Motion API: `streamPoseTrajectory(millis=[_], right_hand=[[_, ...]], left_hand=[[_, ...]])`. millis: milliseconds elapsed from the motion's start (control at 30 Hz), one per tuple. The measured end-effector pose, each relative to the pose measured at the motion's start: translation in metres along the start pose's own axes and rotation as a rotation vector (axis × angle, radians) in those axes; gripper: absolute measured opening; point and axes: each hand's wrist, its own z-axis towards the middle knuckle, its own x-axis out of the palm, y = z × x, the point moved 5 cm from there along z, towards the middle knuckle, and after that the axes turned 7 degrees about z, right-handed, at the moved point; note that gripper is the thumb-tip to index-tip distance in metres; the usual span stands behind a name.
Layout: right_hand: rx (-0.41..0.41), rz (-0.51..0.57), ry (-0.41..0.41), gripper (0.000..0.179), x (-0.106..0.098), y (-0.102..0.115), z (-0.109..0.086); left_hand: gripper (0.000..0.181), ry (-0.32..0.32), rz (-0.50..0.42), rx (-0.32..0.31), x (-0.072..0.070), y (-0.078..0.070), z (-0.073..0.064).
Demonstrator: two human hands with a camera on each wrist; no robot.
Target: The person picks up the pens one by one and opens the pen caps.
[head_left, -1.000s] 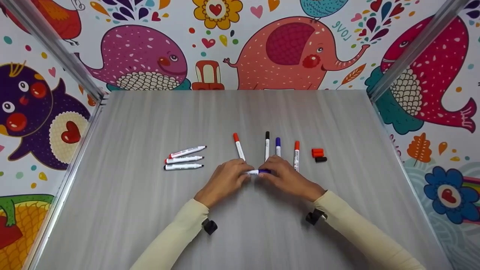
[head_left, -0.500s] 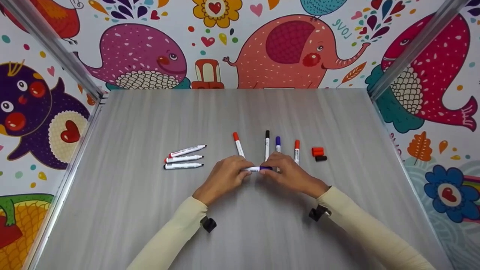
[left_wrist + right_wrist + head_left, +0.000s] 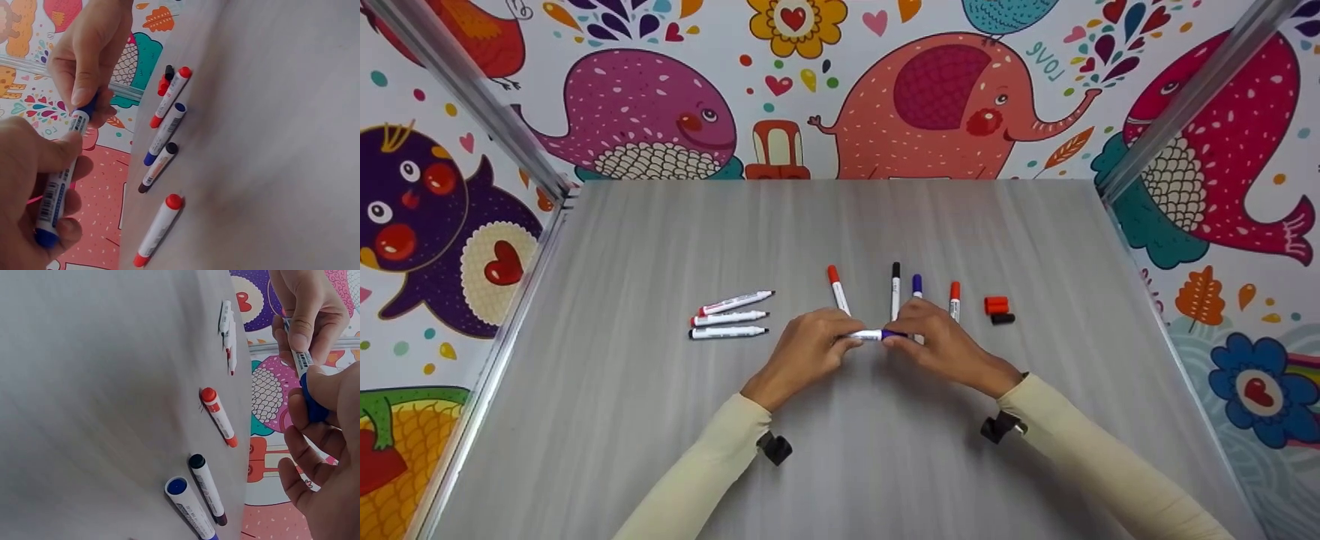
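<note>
Between both hands, level above the table, is a white marker (image 3: 868,334) with a blue cap (image 3: 313,402). My left hand (image 3: 808,345) grips its white barrel, fingers wrapped round it in the left wrist view. My right hand (image 3: 941,345) pinches the blue cap between thumb and forefinger. The cap sits against the barrel; no tip shows. Beyond the hands lie a red-capped marker (image 3: 838,289), a black-capped marker (image 3: 895,289), a blue-capped marker (image 3: 166,135) and another red-capped marker (image 3: 171,98).
Left on the table, three uncapped markers (image 3: 729,318) lie side by side, tips pointing right. Loose red caps (image 3: 996,305) and a black cap (image 3: 1003,319) lie at the right. Metal posts and printed walls border the grey table (image 3: 660,450).
Both hands have shifted slightly away from the body with the marker, and the right hand a little to the right. The other markers and loose caps stay where they were.
</note>
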Motion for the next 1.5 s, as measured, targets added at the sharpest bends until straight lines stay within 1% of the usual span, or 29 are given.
streamPoseTrajectory(millis=[233,500,767,867,1033,1300,1500], right_hand=[[-0.123,-0.067,-0.044,0.012,0.003,0.01,0.001],[-0.172,-0.089,-0.055,0.012,0.007,0.013,0.0],[-0.3,-0.117,-0.118,0.01,0.007,0.016,-0.003],[-0.329,-0.128,-0.129,0.012,0.007,0.017,-0.005],[-0.316,-0.116,-0.123,0.014,0.006,0.017,-0.005],[-0.251,-0.066,-0.084,0.014,0.006,0.019,-0.005],[-0.234,-0.027,-0.073,0.012,0.006,0.02,-0.004]], left_hand=[[0.013,0.003,-0.018,0.002,-0.008,-0.001,-0.003],[0.012,0.008,-0.021,0.001,-0.012,-0.002,-0.006],[0.011,0.015,-0.058,-0.008,-0.014,-0.003,-0.006],[0.012,0.014,-0.081,-0.01,-0.014,-0.003,-0.005],[0.013,0.011,-0.087,-0.008,-0.015,-0.005,-0.005],[0.013,-0.009,-0.049,0.007,-0.018,-0.008,-0.009],[0.015,-0.023,-0.033,0.008,-0.019,-0.01,-0.011]])
